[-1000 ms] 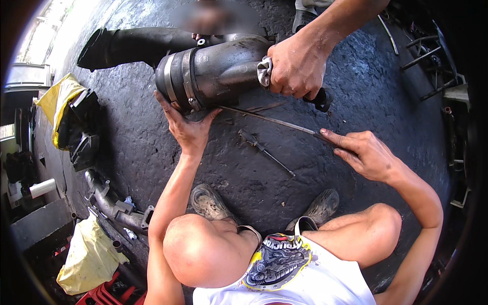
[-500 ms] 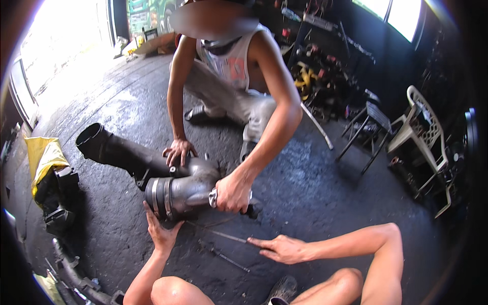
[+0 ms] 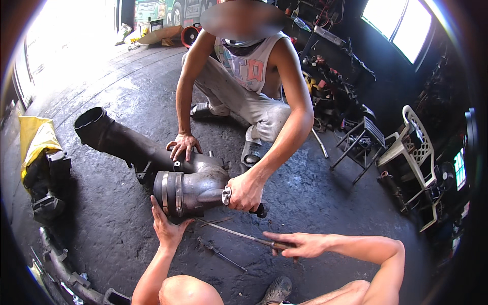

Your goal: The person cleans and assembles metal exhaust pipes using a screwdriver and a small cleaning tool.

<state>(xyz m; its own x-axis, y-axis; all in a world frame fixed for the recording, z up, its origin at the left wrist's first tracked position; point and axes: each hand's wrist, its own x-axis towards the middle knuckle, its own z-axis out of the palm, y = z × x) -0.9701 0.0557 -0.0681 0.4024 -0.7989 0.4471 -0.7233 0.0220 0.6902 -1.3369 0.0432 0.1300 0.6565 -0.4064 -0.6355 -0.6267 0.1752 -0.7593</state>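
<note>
A large dark forked pipe [image 3: 206, 185] lies on the floor in front of me, with metal band clamps [image 3: 178, 194] around its near stub. My left hand [image 3: 169, 227] cups that stub from below, thumb and fingers apart along its end. A long screwdriver [image 3: 239, 234], or a similar thin-shafted tool, points left toward the pipe's underside. My right hand [image 3: 304, 245] is around its handle, index finger stretched along it. Across from me, a co-worker's one hand [image 3: 184, 146] presses on the pipe, and the other hand [image 3: 247, 192] grips its right end with a pale rag [image 3: 226, 195].
A thin metal rod tool [image 3: 223, 255] lies on the floor near my foot [image 3: 277, 291]. At left are a yellow sack [image 3: 38, 140] with black parts and a curved dark pipe [image 3: 63, 264]. A metal stool [image 3: 361, 145] and a white plastic chair [image 3: 412, 152] stand at right.
The view has shifted, so the pipe and co-worker appear farther right. My right hand, whose fingertips were at the tool's shaft, now lies around its handle. My left hand stays at the stub.
</note>
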